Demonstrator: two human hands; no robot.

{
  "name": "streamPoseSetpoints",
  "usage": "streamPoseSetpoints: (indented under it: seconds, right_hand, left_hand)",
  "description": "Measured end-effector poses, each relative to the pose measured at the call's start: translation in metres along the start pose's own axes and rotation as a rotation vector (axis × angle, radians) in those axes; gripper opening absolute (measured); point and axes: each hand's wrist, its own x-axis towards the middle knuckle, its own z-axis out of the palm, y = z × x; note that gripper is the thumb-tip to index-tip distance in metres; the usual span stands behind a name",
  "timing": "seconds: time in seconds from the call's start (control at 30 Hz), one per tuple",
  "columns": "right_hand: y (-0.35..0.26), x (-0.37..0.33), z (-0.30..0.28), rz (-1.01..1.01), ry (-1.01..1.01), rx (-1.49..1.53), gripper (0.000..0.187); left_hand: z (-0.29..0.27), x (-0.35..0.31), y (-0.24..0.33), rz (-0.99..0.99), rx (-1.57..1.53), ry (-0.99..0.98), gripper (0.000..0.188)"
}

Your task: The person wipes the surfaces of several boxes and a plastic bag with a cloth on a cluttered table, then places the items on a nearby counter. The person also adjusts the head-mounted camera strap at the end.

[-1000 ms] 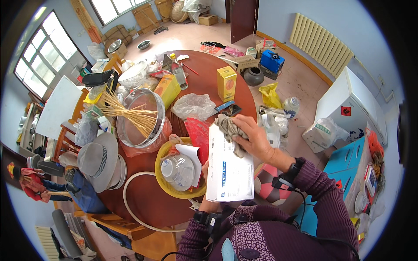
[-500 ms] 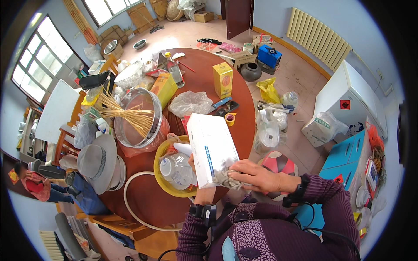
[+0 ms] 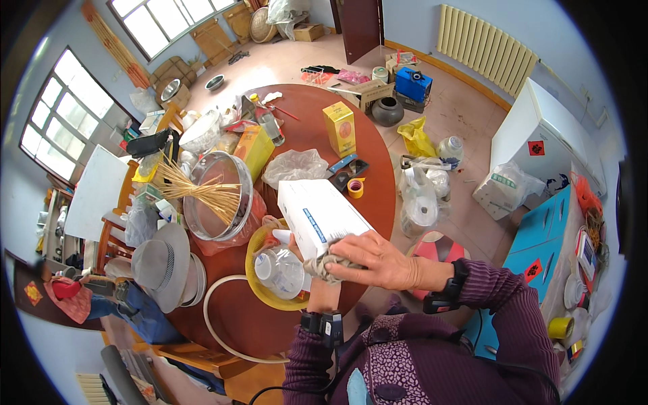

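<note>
A white cardboard box (image 3: pixel 317 206) with a blue printed strip is held up over the near edge of the round table. My left hand (image 3: pixel 322 294) grips it from below and the left side; the box hides most of those fingers. My right hand (image 3: pixel 381 262) is closed on a crumpled grey cloth (image 3: pixel 325 266), which presses against the box's near end. Just left of the box, a yellow basket (image 3: pixel 253 273) on the table contains a clear plastic container (image 3: pixel 278 271).
Straw stalks (image 3: pixel 202 192) lie across a round sieve (image 3: pixel 219 233). Beyond are a yellow box (image 3: pixel 339 128), a bottle (image 3: pixel 271 127), yellow tape (image 3: pixel 356 187) and a plastic bag (image 3: pixel 295 167). Grey hats (image 3: pixel 162 263) and a pale hoop (image 3: pixel 208 316) sit left. Another person (image 3: pixel 81 297) stands far left.
My right hand and the cloth have moved left across the box's near end. The box has shifted slightly left and tilted. My view has turned a little.
</note>
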Motion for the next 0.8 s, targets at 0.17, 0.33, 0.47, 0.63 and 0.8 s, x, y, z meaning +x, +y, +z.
streamPoseSetpoints:
  seconds: [0.17, 0.33, 0.47, 0.63, 0.8]
  right_hand:
    - [0.002, -0.017, -0.004, -0.034, -0.032, -0.14, 0.043]
    - [0.017, -0.041, -0.009, -0.001, -0.059, -0.197, 0.044]
    - [0.028, -0.057, -0.008, 0.049, -0.094, -0.133, 0.045]
    - [0.043, -0.092, -0.001, 0.351, -0.068, 0.034, 0.053]
    - [0.049, -0.093, -0.01, 0.913, 0.224, 0.503, 0.05]
  left_hand:
    - [0.001, -0.008, -0.001, 0.007, 0.003, 0.092, 0.067]
    - [-0.006, 0.001, 0.003, 0.077, 0.01, 0.128, 0.067]
    - [-0.009, 0.018, 0.009, 0.142, 0.005, 0.135, 0.067]
    - [-0.004, 0.03, 0.021, 0.199, -0.003, 0.15, 0.067]
    - [0.0, 0.015, 0.034, 0.238, -0.003, 0.181, 0.067]
